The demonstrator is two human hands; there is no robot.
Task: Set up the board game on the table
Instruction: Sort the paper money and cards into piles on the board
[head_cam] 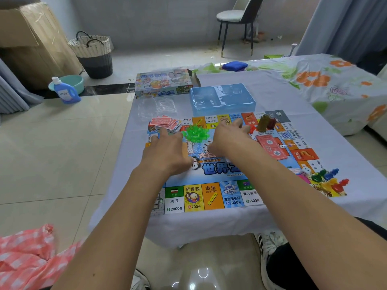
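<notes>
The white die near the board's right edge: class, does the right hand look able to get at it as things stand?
Probably yes. The die lies uncovered on the board, beside the coloured pawns, and nothing stands between it and the right hand.

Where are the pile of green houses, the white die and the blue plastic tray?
pile of green houses [195, 132], head view, middle of the heap.
white die [306, 171], head view, its top face.
blue plastic tray [223, 107], head view, near wall.
</notes>
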